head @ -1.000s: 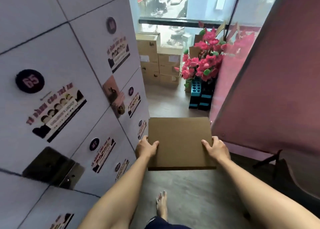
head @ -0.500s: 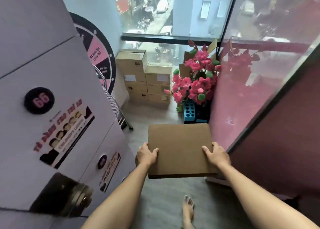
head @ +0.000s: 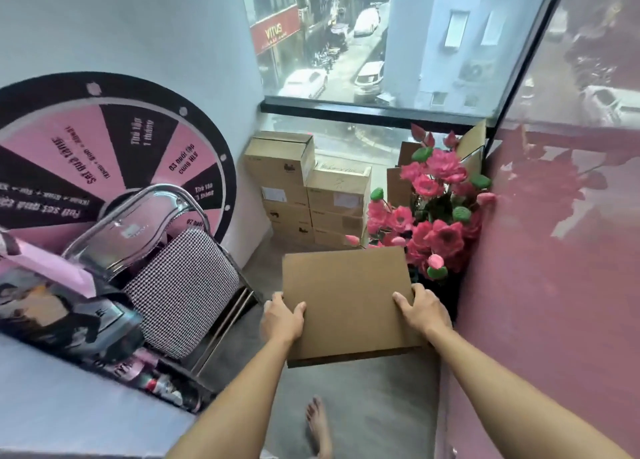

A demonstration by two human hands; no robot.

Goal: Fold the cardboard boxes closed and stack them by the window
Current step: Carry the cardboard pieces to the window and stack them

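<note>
A flat, closed brown cardboard box (head: pixel 349 302) is carried level in front of the body, above the grey floor (head: pixel 363 389). The left hand (head: pixel 282 320) grips its left edge, thumb over the top face and fingers curled beneath; the right hand (head: pixel 420 311) grips the right edge the same way. Both grips are clamped on the box, near its close corners, so most of the box reaches forward beyond them. Its long axis runs left to right, between the two grips.

The relation that matters is straight ahead: the stack of taped brown cardboard boxes (head: pixel 308 188) stands against the glass window (head: pixel 346 42), beyond the far edge of the carried box and slightly to the left of the grips. It has two columns; the left one is taller, and the right column's top (head: pixel 341 172) is lower and looks the easier landing place. The left hand is on the stack's side, but both seem about equally far from it.

To the right of the right grip, a bunch of pink artificial flowers (head: pixel 436 216) crowds the path; the box's far right corner is already just beside the blooms. To the left of the left grip stands a chrome-framed chair with a houndstooth seat (head: pixel 180 285). The box likely needs to travel forward and a little left to clear the flowers.
</note>
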